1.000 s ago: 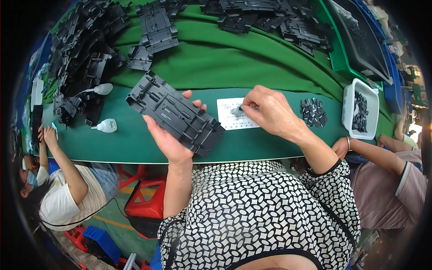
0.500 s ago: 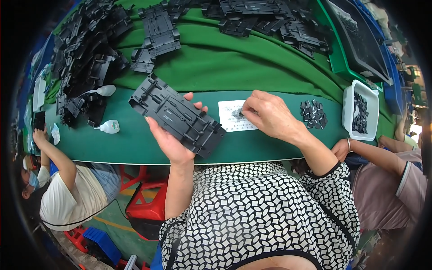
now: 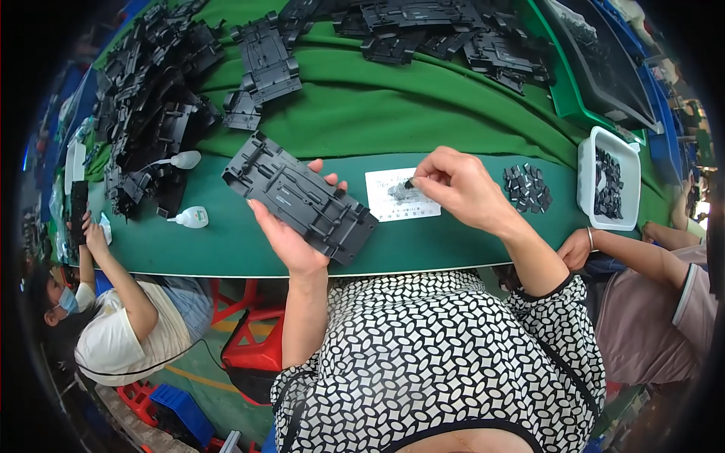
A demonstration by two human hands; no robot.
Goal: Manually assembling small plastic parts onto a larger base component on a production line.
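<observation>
My left hand [image 3: 291,245] is closed around the edges of a black plastic toy-car chassis [image 3: 298,198], holding it tilted above the near part of the table. To its right lies a white card [image 3: 381,208] with a dark, wet-looking smear across its middle. Over the card's right side, my right hand [image 3: 468,192] pinches a small black plastic piece [image 3: 408,183] between thumb and fingertips. Most of that piece is hidden by the fingers. A loose heap of small black pieces [image 3: 527,189] lies just right of my right hand.
Glue bottles, a near one [image 3: 192,217] and a far one [image 3: 186,159], lie to the left beside a high heap of black chassis [image 3: 151,83]. More chassis [image 3: 423,16] lie on green cloth at the back. A white bin [image 3: 633,189] stands right. Co-workers sit on both sides.
My right hand has drawn back slightly from the card's smear, uncovering more of it, and the small black piece now shows at its fingertips. The left hand keeps hold of the chassis.
</observation>
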